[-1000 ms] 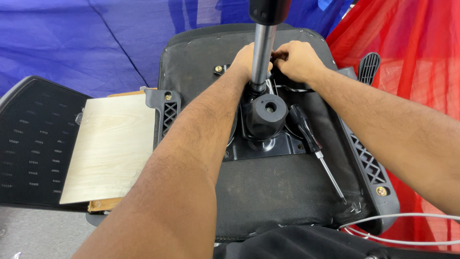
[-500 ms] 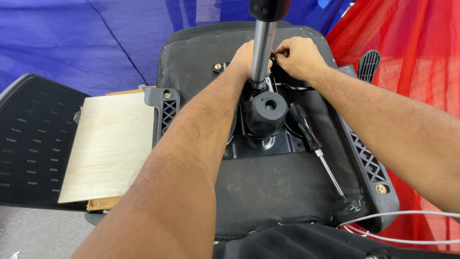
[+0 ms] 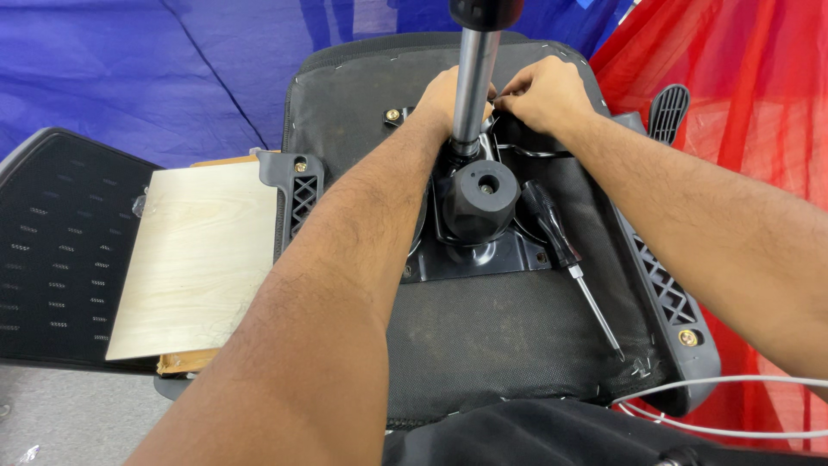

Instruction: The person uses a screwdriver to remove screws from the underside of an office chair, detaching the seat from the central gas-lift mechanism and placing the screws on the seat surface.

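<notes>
An upturned black office chair seat (image 3: 500, 336) lies before me, its metal mechanism plate (image 3: 483, 255) bolted to the underside. A grey gas cylinder (image 3: 473, 78) stands up from the mechanism, above a round black knob (image 3: 481, 198). My left hand (image 3: 444, 95) reaches behind the cylinder and is partly hidden by it. My right hand (image 3: 543, 91) pinches something small right next to the cylinder; what it grips is hidden. A black-handled screwdriver (image 3: 565, 255) lies loose on the seat, to the right of the knob.
A pale wooden board (image 3: 198, 259) rests to the left, over a black perforated chair back (image 3: 52, 250). Black armrest brackets (image 3: 297, 194) flank the seat. Blue cloth lies behind, red cloth (image 3: 742, 103) to the right. A white cable (image 3: 733, 384) runs at lower right.
Both hands stay at the base of the cylinder with only slight finger movement. The screwdriver and board have not moved.
</notes>
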